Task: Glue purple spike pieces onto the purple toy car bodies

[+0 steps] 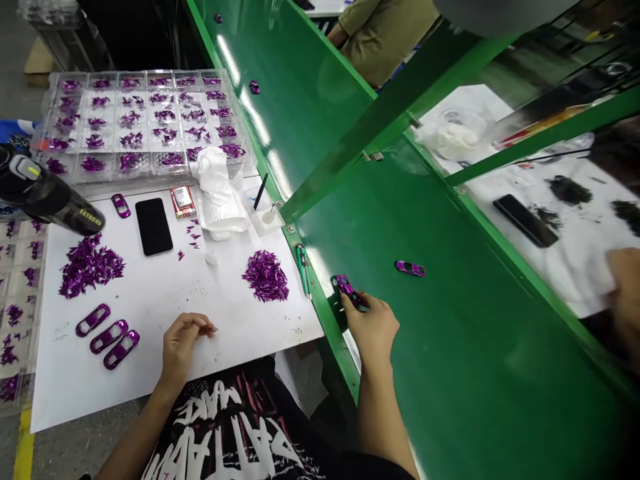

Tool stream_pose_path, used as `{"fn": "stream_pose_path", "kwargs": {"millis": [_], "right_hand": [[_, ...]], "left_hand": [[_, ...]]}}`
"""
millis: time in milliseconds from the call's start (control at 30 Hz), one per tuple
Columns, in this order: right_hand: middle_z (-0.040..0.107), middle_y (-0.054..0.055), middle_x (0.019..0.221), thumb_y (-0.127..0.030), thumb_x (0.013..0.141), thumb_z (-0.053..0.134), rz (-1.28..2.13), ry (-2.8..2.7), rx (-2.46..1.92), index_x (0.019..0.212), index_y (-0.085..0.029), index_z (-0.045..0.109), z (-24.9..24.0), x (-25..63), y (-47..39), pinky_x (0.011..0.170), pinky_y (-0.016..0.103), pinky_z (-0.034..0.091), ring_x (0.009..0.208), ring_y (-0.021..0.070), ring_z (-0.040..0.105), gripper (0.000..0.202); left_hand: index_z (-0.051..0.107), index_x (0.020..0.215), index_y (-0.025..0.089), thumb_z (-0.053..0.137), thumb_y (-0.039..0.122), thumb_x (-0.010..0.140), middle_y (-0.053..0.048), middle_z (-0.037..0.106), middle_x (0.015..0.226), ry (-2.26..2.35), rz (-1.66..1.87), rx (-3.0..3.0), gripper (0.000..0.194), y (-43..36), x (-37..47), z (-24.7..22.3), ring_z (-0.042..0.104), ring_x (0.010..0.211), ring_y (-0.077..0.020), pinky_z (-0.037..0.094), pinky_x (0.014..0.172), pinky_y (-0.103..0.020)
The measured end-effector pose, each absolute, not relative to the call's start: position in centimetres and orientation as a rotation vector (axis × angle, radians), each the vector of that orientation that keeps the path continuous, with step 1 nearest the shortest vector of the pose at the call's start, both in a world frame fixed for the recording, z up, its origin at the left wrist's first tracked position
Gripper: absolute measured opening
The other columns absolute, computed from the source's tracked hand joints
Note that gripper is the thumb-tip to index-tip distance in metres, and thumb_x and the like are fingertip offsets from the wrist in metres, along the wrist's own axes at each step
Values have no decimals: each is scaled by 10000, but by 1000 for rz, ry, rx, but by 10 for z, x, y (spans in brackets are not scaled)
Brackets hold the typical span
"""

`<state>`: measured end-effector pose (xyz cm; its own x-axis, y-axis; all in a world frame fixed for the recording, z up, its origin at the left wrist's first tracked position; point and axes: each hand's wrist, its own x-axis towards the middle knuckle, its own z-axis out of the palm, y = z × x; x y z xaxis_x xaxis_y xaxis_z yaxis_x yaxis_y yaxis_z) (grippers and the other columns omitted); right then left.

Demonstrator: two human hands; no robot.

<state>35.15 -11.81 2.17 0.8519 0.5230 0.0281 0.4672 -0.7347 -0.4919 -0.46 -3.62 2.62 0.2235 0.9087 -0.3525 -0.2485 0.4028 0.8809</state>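
Over the near edge of the green conveyor belt, my right hand is closed around a purple toy car. Part of that car is hidden by the fingers. My left hand hovers low over the white table sheet, fingers curled and tips together; whether anything tiny is between them I cannot make out. Three purple car body shells lie left of it. A heap of small purple pieces is between my hands, and a second purple heap lies farther left.
A clear compartment tray of purple pieces stands behind a phone, a tissue pack and a black bottle. A screwdriver lies on the belt's rim. Another toy car rests on the belt. A green post slants across it.
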Motion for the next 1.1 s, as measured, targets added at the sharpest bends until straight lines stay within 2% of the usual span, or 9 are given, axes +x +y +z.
{"fn": "stream_pose_path", "kwargs": {"millis": [167,300,500,600,733,867,933,1000,1100], "right_hand": [[764,91,870,-586,892,660,384,-1052,-2101,1095,-178,640,36,246,-93,726,390,626,735,228,729,457],[771,45,864,-482,961,628,685,-1441,-1675,1008,-224,690,46,151,-73,697,300,627,743,177,734,269],[674,1,662,-476,976,640,762,-1453,-1601,778,-208,672,50,159,-32,568,259,547,567,139,613,335],[726,70,889,-482,924,699,640,-1281,-1732,939,-185,654,38,175,1,718,337,590,763,191,676,301],[713,134,1269,-485,856,745,727,-1281,-1704,1241,-193,629,16,165,30,946,436,586,1080,254,698,497],[762,97,1143,-506,963,599,847,-1300,-1626,1267,-194,660,15,152,31,929,427,586,992,234,730,440],[759,51,925,-534,1005,533,902,-1276,-1586,1248,-187,682,28,151,28,812,386,600,809,205,724,449],[651,-7,671,-561,1020,507,906,-1237,-1598,1059,-184,740,44,150,24,625,327,552,587,168,625,445],[542,-32,616,-548,956,636,709,-1185,-1567,801,-213,651,61,143,19,509,290,438,533,147,519,369]], "left_hand": [[744,1091,131,672,592,936,-133,787,954,1059,864,793,492,-31,-1,31,761,862,-255,616,759,-377],[598,1384,188,792,536,865,-148,769,1202,1062,839,714,655,-26,1,37,757,998,-241,616,869,-368],[520,1384,231,837,445,837,-111,730,1177,1052,973,560,668,-19,-14,38,731,847,-195,616,669,-318],[522,1348,239,823,444,850,-100,705,1153,999,979,538,618,-18,-21,36,675,755,-160,549,547,-271],[556,1339,239,865,396,810,-73,698,1077,961,993,449,632,-19,-24,29,578,707,-114,445,514,-223],[538,1408,262,908,350,753,-19,677,897,927,970,376,757,-20,-24,20,589,696,-125,443,542,-231],[561,1396,261,915,328,745,-12,665,869,924,970,355,744,-20,-25,18,596,695,-129,448,551,-239],[590,1373,264,932,304,721,-9,659,872,921,978,335,737,-19,-25,17,595,704,-128,456,563,-245],[611,1337,278,951,282,691,8,642,875,922,1006,304,731,-18,-24,18,583,721,-122,461,572,-244]]}}
